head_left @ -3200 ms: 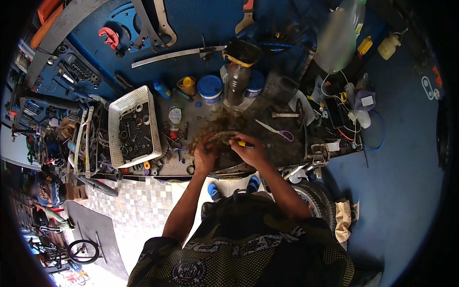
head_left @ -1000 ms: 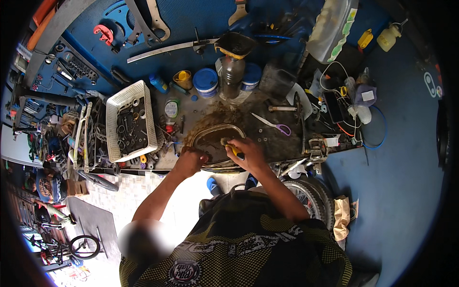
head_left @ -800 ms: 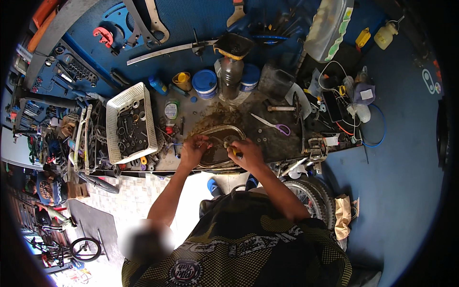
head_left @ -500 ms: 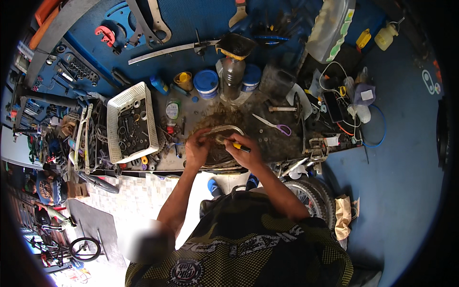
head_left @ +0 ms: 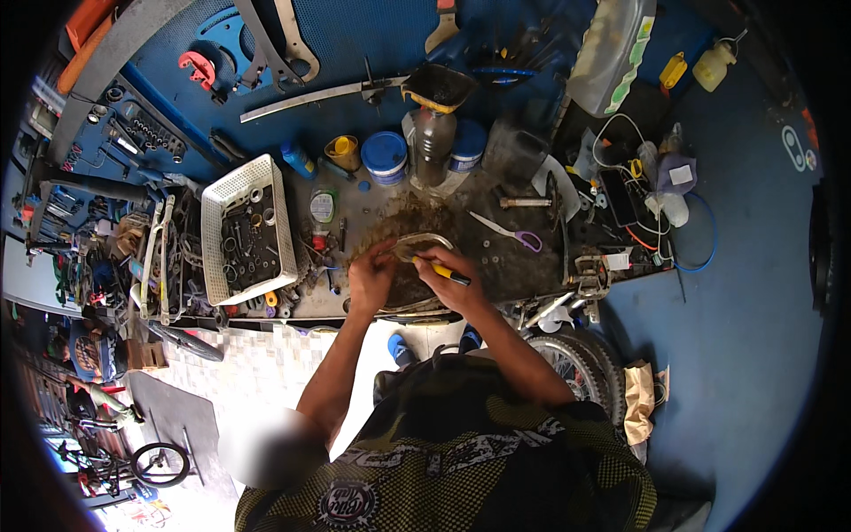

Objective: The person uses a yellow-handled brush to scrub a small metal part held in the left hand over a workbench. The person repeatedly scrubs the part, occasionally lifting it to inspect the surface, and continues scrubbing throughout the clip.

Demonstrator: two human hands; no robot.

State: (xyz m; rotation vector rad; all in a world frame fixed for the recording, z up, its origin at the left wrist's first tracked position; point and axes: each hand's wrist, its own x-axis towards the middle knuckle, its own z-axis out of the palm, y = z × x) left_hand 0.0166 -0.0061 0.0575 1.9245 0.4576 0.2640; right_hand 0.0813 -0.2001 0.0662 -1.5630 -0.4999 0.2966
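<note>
My left hand [head_left: 370, 277] is closed at the bench's front edge, its fingertips at the left end of a curved, pale, shiny strip [head_left: 427, 238] that arches over dark grime. My right hand [head_left: 454, 285] grips a slim yellow-and-black tool [head_left: 450, 270] like a pen, its tip pointing left toward the left hand's fingers. Whether the tip touches the strip, I cannot tell. More of a thin curved edge [head_left: 412, 312] shows below, between my wrists. Right of my hands lie scissors [head_left: 510, 232] with purple handles.
A white plastic basket [head_left: 213, 239] of metal parts stands on the left. Behind my hands are a blue-lidded tub [head_left: 384, 158], a dark bottle [head_left: 433, 146] with a funnel, and a green-labelled bottle [head_left: 322, 207]. A phone [head_left: 618, 197] lies among cables to the right; a bicycle wheel [head_left: 567, 359] is below.
The yellow-and-black tool and my right hand have shifted slightly, the tool's rear end now a little lower and farther right. My left hand stays closed at the strip.
</note>
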